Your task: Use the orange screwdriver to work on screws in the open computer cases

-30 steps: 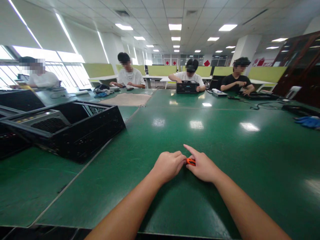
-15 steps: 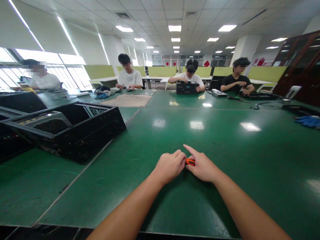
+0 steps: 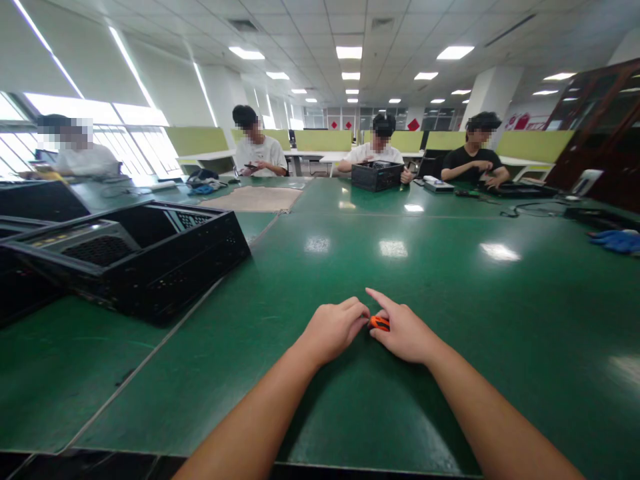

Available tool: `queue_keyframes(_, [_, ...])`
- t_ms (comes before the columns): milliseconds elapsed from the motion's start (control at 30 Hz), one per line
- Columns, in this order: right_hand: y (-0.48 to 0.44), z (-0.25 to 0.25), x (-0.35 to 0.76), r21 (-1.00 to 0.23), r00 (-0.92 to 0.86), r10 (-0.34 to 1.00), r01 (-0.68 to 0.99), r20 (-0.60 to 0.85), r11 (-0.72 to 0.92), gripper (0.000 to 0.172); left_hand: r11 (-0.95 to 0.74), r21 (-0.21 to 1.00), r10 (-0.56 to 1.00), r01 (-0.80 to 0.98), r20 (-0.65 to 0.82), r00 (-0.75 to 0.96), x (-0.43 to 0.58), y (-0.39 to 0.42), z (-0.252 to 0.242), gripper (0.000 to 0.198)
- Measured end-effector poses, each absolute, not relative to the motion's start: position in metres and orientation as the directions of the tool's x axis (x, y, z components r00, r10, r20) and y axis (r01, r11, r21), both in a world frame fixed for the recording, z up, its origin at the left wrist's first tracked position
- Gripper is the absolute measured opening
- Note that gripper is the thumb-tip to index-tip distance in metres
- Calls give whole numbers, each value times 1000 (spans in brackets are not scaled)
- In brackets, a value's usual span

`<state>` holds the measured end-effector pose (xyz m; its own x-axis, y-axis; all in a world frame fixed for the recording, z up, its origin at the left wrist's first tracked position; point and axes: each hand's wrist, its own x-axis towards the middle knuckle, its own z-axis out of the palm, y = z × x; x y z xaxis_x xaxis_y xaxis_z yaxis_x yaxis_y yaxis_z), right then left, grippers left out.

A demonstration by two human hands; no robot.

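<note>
Both my hands rest together on the green table (image 3: 450, 293), near its front edge. My left hand (image 3: 334, 329) is curled into a loose fist, its fingertips touching a small orange object (image 3: 380, 323). My right hand (image 3: 406, 331) grips that orange object from the right, index finger stretched forward over it. Most of the object is hidden between the fingers, so I cannot tell what it is.
An open black computer case (image 3: 135, 257) lies on the table to the left. Blue gloves (image 3: 617, 241) lie at the far right edge. Several people sit along the far side, one handling a small black case (image 3: 376, 176). A brown mat (image 3: 255, 199) lies far left.
My hands have hardly moved and keep hold of the orange object. The person across the table has turned the small black case.
</note>
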<state>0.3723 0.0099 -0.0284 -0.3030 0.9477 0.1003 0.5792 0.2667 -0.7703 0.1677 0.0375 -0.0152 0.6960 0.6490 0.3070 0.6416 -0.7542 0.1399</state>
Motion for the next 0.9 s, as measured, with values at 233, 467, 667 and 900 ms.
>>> queue_keyframes(233, [10, -27, 372, -771, -310, 946, 578, 97, 268, 87, -757, 161, 651, 633, 276, 708, 169, 37, -15, 14])
queue_keyframes(467, [9, -25, 372, -767, -322, 942, 580, 94, 275, 85, -768, 167, 640, 619, 247, 727, 170, 35, -12, 15])
queue_keyframes(667, [7, -22, 372, -761, -320, 943, 589, 89, 272, 86, -759, 191, 651, 623, 251, 716, 169, 35, -13, 13])
queue_keyframes(900, [8, -21, 372, -742, -338, 937, 605, 86, 287, 86, -762, 202, 648, 615, 243, 722, 169, 35, -13, 13])
